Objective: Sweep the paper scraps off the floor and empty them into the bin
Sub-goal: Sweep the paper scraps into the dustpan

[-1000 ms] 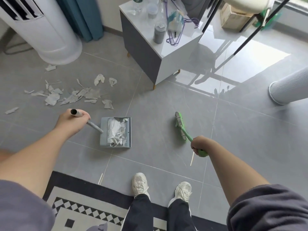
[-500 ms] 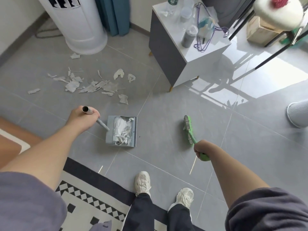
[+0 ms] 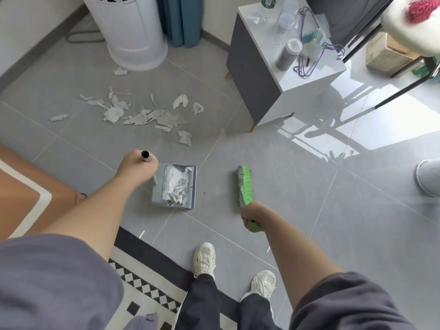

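Observation:
My left hand [image 3: 135, 166] grips the metal handle of a grey dustpan [image 3: 192, 186] that sits on the floor tiles and holds a heap of white paper scraps [image 3: 177, 184]. My right hand [image 3: 253, 214] is closed on the green handle of a broom [image 3: 246, 184], whose green bristles rest on the floor to the right of the dustpan. More paper scraps [image 3: 142, 115] lie scattered on the tiles beyond the dustpan. A white ribbed bin [image 3: 428, 177] shows at the right edge.
A white tower fan [image 3: 133, 34] stands at the back left beside a blue curtain [image 3: 181, 20]. A grey and white side table [image 3: 273, 75] with bottles and hangers stands at the back centre. A patterned rug [image 3: 147, 270] lies under my feet.
The view has swung left and down, so the scraps and side table sit further right. The dustpan handle has tipped more upright in my left hand. Broom and dustpan stay in place.

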{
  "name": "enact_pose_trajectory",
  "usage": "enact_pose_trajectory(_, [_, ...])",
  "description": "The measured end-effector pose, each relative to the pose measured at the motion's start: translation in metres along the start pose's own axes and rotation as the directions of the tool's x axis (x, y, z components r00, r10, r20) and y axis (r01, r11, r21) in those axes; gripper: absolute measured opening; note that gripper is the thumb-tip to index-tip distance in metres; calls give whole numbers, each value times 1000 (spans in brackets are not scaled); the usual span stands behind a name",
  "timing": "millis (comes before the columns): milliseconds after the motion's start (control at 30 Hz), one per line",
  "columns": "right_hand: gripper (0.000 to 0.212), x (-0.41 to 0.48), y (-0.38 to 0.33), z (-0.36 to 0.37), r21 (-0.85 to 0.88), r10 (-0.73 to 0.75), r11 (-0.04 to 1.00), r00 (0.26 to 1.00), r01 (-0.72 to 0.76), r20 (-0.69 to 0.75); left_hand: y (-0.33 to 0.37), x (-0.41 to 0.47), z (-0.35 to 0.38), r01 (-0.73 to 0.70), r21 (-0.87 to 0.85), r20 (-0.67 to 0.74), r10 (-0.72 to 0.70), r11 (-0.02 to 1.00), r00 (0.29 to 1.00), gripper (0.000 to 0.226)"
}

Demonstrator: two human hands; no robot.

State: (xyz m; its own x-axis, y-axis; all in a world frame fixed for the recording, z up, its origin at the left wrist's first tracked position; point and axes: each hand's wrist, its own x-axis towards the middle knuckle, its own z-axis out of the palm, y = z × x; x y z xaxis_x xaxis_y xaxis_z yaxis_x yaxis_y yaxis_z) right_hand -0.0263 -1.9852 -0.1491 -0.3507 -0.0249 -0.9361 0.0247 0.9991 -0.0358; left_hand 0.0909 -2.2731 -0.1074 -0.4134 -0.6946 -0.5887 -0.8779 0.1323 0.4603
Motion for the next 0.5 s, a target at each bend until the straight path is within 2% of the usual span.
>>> enact_pose_trajectory(133, [32,-14,-44,19,-4,-114,993,988,115,100,-2,-6,2,21,-22,-6,-21,1000,1000,31])
enact_pose_trajectory(233, [30,-17,-63,28,62,-129,991,976,120,177,-3,-9,2,29,-41,-8,-29,999,1000,31])
enact_pose_trajectory(367, [19,-20,-66,29,403,-78,913,947,-57,311,-3,-13,2,28,-51,-6,-29,998,1000,29])
enact_pose_trajectory(500, [16,-24,-45,14,552,-88,820,921,-149,380,-2,-17,0,52,-51,-22,-53,997,998,30])
